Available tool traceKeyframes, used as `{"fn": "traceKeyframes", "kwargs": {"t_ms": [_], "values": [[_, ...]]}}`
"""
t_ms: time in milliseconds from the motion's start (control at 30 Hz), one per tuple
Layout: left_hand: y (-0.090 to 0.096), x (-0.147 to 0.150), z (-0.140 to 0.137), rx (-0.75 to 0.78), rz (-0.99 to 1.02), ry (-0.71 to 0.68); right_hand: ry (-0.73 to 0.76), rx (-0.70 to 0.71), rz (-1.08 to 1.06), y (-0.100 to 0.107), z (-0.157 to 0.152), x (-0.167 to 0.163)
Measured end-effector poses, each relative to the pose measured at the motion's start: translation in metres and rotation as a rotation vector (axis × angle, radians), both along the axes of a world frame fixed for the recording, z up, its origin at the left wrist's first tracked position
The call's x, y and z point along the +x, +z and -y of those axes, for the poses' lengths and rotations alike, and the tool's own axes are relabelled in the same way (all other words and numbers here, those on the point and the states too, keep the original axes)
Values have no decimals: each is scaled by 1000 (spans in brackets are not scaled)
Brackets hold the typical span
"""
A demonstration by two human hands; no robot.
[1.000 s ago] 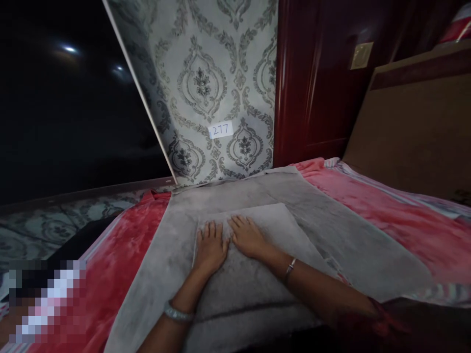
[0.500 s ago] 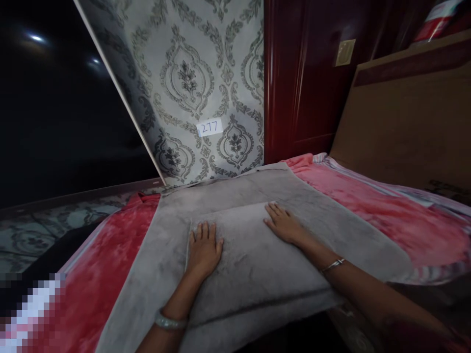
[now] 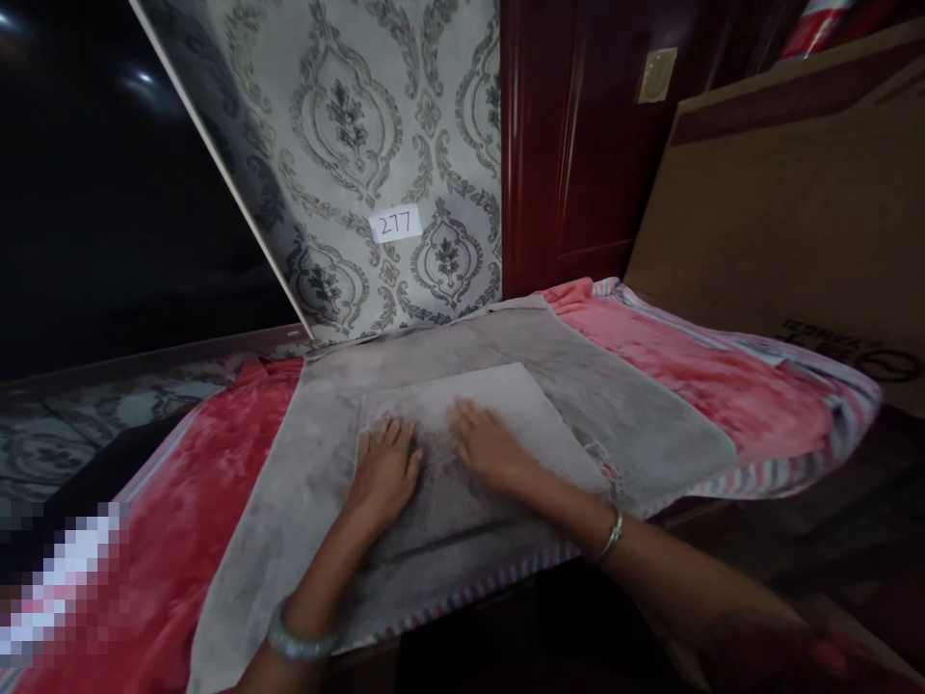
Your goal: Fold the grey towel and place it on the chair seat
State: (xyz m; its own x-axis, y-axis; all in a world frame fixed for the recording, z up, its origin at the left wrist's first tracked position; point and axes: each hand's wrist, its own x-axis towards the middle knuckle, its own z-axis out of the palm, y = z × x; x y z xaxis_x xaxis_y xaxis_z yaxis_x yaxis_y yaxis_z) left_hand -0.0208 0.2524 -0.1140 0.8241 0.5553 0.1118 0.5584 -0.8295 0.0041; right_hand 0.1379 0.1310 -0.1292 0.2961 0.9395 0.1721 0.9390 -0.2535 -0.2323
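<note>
L hand (image 3: 383,472) flat, fingers slightly apart, on folded cloth (image 3: 448,496) at its 9 o'clock, gripping nothing. R hand (image 3: 491,445) blurred, outstretched over cloth ctr, nothing held; can't tell how hard it presses. Cloth lies on gray sheet (image 3: 271,520); red blanket (image 3: 217,472) at sheet's 9 & 3 o'clock. Tag (image 3: 395,223) on wall (image 3: 426,164), 12 o'clock.

Red blanket (image 3: 752,395) with a striped border was exposed along its left and right edges. Patterned grey wallpaper (image 3: 434,125) rose behind the far edge, bearing a white label (image 3: 395,224) handwritten "277". A glossy black panel (image 3: 108,241) stood by the far left corner. Rightward: dark red woodwork (image 3: 599,173), pale switch plate (image 3: 657,75), brown cardboard (image 3: 780,212) with black print (image 3: 888,364).
</note>
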Motion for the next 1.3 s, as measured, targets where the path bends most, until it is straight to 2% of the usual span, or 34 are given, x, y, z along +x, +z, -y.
{"fn": "traceKeyframes", "kwargs": {"t_ms": [67,133,267,400,500,600,667,733,833,933,1033,1100,1167,1300], "values": [[-14,-14,13,48,7,-23,85,3,-20,-13,2,-26],[-30,-24,20,83,16,-16,119,-8,-39,-21,6,-34],[-47,-29,20,125,63,-36,109,-63,-57,-24,26,-10],[-49,-28,16,142,82,-45,-39,-63,-20,-35,61,30],[-49,-28,18,140,86,-44,-149,9,17,-55,91,53],[-48,-28,22,125,91,-34,-193,44,20,-73,115,69],[-47,-28,24,118,98,-25,-215,31,19,-75,123,79],[-47,-28,26,113,111,-21,-241,-11,24,-65,121,87],[-48,-27,28,102,146,-26,-207,-23,35,-30,94,85],[-47,-29,31,114,233,-37,7,33,30,8,39,58],[-42,-37,33,162,365,-54,185,-26,20,29,-24,18],[-40,-44,34,201,426,-43,281,-69,26,30,-60,-4],[-41,-50,36,220,418,-31,375,-66,40,23,-87,-19],[-58,-54,41,221,277,16,482,-37,48,-2,-111,-27]]}}
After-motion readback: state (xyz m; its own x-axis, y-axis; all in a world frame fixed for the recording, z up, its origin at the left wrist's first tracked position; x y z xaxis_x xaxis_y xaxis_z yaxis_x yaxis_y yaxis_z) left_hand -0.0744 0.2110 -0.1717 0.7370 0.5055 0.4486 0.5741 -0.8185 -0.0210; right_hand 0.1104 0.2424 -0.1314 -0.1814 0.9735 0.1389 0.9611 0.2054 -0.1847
